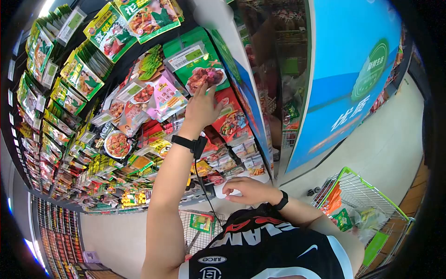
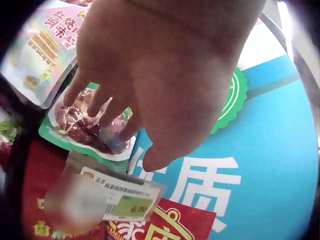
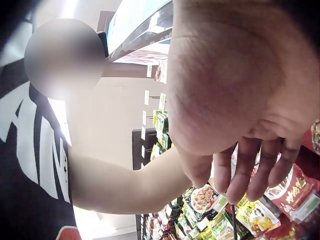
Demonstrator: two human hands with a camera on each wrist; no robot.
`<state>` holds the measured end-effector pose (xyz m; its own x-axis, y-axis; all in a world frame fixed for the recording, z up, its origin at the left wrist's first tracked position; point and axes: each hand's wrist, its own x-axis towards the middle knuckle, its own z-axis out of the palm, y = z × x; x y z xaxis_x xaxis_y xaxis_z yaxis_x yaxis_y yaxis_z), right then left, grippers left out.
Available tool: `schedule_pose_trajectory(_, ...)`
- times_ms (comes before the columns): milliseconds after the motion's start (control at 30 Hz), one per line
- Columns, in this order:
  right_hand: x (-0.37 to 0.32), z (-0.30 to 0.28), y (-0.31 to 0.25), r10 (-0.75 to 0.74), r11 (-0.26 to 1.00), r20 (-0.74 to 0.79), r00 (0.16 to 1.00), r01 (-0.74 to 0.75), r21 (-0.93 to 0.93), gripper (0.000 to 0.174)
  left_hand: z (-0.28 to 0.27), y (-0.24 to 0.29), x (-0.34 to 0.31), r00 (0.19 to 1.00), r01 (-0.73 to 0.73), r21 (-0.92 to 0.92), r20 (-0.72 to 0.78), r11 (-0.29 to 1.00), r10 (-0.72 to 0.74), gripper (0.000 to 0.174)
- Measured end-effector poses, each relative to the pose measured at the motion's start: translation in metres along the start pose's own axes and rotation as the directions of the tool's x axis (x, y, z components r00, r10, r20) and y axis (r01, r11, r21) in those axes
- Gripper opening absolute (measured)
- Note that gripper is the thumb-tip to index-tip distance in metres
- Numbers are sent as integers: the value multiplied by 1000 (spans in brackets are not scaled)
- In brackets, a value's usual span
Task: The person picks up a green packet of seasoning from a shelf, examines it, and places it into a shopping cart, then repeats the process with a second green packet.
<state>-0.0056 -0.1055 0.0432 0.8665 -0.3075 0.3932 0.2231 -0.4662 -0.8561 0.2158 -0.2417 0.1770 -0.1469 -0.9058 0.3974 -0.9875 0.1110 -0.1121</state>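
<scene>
My left hand (image 1: 203, 109) reaches up to a hanging green packet (image 1: 217, 76) with meat pictured on it, fingertips resting on its front. In the left wrist view, the spread, slightly bent fingers of that hand (image 2: 155, 75) lie over the packet (image 2: 80, 127) and grip nothing. A pink packet (image 1: 166, 98) hangs to its left and a red packet (image 1: 232, 122) below it. A price tag (image 1: 186, 56) covers part of the green packet's upper front. My right hand (image 1: 251, 189) is held before my torso, empty; its fingers hang loosely bent in the right wrist view (image 3: 235, 90).
Racks of hanging packets (image 1: 82, 78) fill the left side. A blue panel (image 1: 344, 88) stands to the right of the rack. A green-rimmed cart (image 1: 355, 173) with bagged goods is at lower right; another wire basket or cart (image 1: 190, 235) holding a green packet is below the rack.
</scene>
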Motion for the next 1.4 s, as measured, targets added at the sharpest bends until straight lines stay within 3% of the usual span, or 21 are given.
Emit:
schedule_pose_trajectory(167, -5, 20, -12, 23, 999, 20, 1000, -22, -37, 21, -37, 26, -46, 989, -74, -222, -141, 972, 43, 53)
schedule_pose_trajectory(233, -9, 29, -19, 71, 997, 41, 997, -69, -40, 21, -43, 42, -81, 957, -174, -353, -280, 919, 74, 43)
schedule_pose_trajectory(267, -12, 36, -21, 93, 994, 39, 995, -91, -55, 22, -54, 55, -105, 975, -174, -449, -205, 876, 89, 46)
schedule_pose_trajectory(300, -15, 43, -20, 114, 991, 33, 993, -112, -71, 22, -49, 65, -131, 990, -142, -599, -94, 788, 107, 47)
schedule_pose_trajectory(333, -20, 51, -17, 133, 988, 23, 991, -130, -87, 22, -49, 81, -160, 989, -84, -796, 6, 599, 146, 46)
schedule_pose_trajectory(400, -62, 87, 16, 141, 989, -90, 986, -144, -28, 25, -23, 114, -219, 945, 13, -982, 74, 189, 317, 43)
schedule_pose_trajectory(467, -90, 104, 18, 297, 954, -57, 953, -299, -29, 27, -6, 145, -267, 763, -35, -848, 319, 529, 562, 50)
schedule_pose_trajectory(500, -101, 109, 12, 369, 928, -31, 929, -370, -35, 28, 13, 159, -298, 849, -95, -864, 189, 494, 494, 56)
schedule_pose_trajectory(533, -110, 112, 6, 428, 903, -2, 904, -427, -44, 29, 35, 167, -329, 837, 88, -922, 274, 378, 474, 60)
schedule_pose_trajectory(567, -119, 116, 1, 482, 876, 36, 876, -480, -54, 31, 37, 171, -342, 780, 203, -959, 282, 199, 559, 64)
schedule_pose_trajectory(633, -141, 134, -13, 561, 828, 126, 818, -557, -66, 33, 39, 180, -372, 752, 244, -968, 227, 59, 619, 67)
schedule_pose_trajectory(700, -169, 154, -25, 590, 803, 223, 776, -592, -66, 36, 49, 196, -403, 714, 375, -925, 326, 55, 620, 71)
schedule_pose_trajectory(767, -185, 165, -35, 581, 803, 306, 754, -592, -63, 38, 59, 204, -411, 681, 507, -844, 268, -175, 681, 72)
schedule_pose_trajectory(833, -207, 173, -26, 565, 817, 285, 774, -574, -59, 41, 57, 210, -399, 714, 219, -976, 158, -4, 682, 68)
schedule_pose_trajectory(933, -226, 188, -26, 520, 848, -21, 854, -519, -105, 33, 59, 221, -386, 651, 72, -989, 145, 130, 745, 72)
schedule_pose_trajectory(967, -232, 185, -39, 546, 835, -68, 835, -549, -44, 33, 57, 227, -383, 648, 17, -992, 108, 128, 754, 74)
schedule_pose_trajectory(1033, -223, 166, -71, 658, 745, -29, 752, -656, -121, 36, 55, 240, -372, 648, -109, -987, 21, 120, 761, 79)
schedule_pose_trajectory(1167, -244, 165, -75, 670, 714, -133, 730, -683, -152, 36, 70, 260, -373, 647, -123, -981, 34, 148, 762, 83)
schedule_pose_trajectory(1267, -266, 154, -84, 651, 722, -221, 726, -683, -115, 40, 89, 280, -377, 699, -31, -996, 35, 78, 714, 82)
schedule_pose_trajectory(1367, -296, 139, -88, 612, 751, -349, 710, -660, -26, 43, 87, 302, -368, 643, 271, -960, 235, 70, 729, 72)
schedule_pose_trajectory(1400, -312, 131, -89, 554, 791, -425, 716, -612, 0, 45, 100, 307, -366, 567, 215, -946, 322, 241, 758, 68)
